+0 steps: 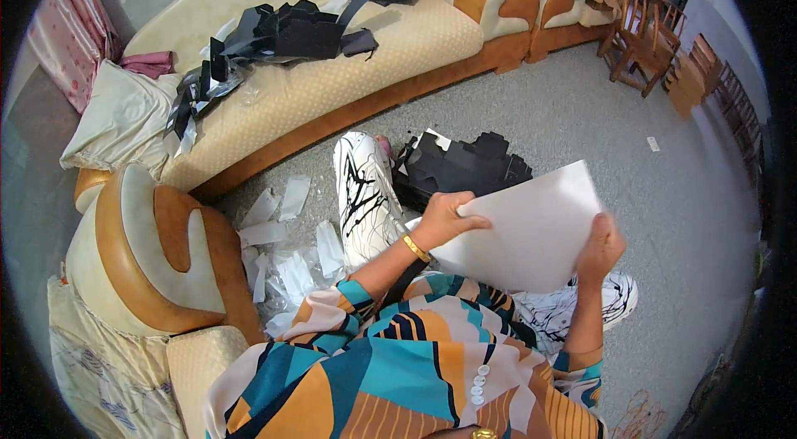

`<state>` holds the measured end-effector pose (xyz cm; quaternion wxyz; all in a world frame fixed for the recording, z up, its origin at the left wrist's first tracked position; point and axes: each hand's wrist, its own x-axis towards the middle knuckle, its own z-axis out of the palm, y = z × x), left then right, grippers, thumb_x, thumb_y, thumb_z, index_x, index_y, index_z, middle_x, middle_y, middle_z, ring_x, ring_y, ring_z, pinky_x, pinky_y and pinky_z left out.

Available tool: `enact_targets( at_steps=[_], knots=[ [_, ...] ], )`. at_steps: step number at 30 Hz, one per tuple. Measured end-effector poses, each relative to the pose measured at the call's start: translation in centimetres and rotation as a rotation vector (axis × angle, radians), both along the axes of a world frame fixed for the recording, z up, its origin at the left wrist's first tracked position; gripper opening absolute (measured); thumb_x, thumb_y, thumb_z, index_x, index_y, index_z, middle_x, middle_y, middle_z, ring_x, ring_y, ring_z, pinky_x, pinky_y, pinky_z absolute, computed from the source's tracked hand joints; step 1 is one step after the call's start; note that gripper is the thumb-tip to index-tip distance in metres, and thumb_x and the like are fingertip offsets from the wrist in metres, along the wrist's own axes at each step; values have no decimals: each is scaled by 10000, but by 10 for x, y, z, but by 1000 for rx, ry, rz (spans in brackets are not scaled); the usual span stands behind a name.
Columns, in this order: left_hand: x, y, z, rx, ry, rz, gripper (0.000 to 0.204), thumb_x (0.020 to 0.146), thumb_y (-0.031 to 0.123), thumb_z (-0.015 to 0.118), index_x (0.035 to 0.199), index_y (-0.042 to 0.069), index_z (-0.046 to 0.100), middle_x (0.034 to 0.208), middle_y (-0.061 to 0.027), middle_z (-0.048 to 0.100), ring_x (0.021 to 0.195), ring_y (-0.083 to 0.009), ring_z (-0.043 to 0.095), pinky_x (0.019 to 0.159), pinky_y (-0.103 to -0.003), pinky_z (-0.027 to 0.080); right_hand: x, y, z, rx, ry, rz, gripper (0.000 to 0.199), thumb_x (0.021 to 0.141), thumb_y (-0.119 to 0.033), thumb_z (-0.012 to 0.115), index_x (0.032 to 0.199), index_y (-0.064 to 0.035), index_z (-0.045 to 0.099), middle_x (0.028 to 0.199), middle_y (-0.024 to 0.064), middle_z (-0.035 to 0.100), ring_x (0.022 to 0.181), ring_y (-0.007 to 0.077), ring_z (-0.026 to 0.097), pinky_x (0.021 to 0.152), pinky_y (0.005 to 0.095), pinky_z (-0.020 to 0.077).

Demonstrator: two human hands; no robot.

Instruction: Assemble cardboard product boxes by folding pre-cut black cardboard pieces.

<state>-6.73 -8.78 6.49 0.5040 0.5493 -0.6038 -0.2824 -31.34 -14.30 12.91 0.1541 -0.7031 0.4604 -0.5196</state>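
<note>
A white sheet, stiff like card (527, 231), is held tilted above my lap between both hands. My left hand (448, 221) grips its left upper edge, thumb lying on top and fingers tucked out of sight. At the sheet's right edge my right hand (601, 248) has its fingers closed round the border. Just beyond the sheet, on the floor by my left leg, lies a pile of flat black cut-out card pieces (465, 163). Part of the pile is hidden behind my left hand and the sheet.
A long cream sofa (432, 28) curves across the back, bearing a heap of black card pieces (290, 32). White strips and clear plastic (295, 273) litter the floor at left, beside a sofa armrest (149, 248). Wooden chairs (643, 44) stand far right.
</note>
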Motion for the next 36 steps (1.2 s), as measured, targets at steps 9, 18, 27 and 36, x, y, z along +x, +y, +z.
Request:
enact_targets(
  at_steps=[9,18,27,36],
  knots=[
    [13,6,-23,139,-64,-32,248,706,242,688,734,16,589,598,-116,554,471,-158,526,473,-270,412,-62,-31,-17,184,-339,-93,308,899,-247,448,798,13,577,714,6,556,632,74,477,563,212,388],
    [10,-46,-69,393,1342,60,163,780,100,627,916,43,558,838,-46,611,731,-117,590,622,-245,483,-58,-82,-88,588,-878,-64,353,903,-269,431,983,53,555,947,118,593,848,178,569,716,298,465],
    [47,-108,-141,1047,737,-138,418,721,173,695,1065,51,493,925,-47,601,745,-154,609,579,-296,529,-74,-167,-237,617,-586,-359,348,923,-232,347,1024,57,513,964,110,568,805,199,570,713,321,461],
    [103,-184,-228,913,64,386,526,679,325,692,1052,-23,564,850,-118,632,675,-193,611,486,-290,490,-57,-158,-303,1114,-227,-228,194,832,-229,546,837,-45,607,626,-21,495,530,84,422,452,250,333]
  ],
)
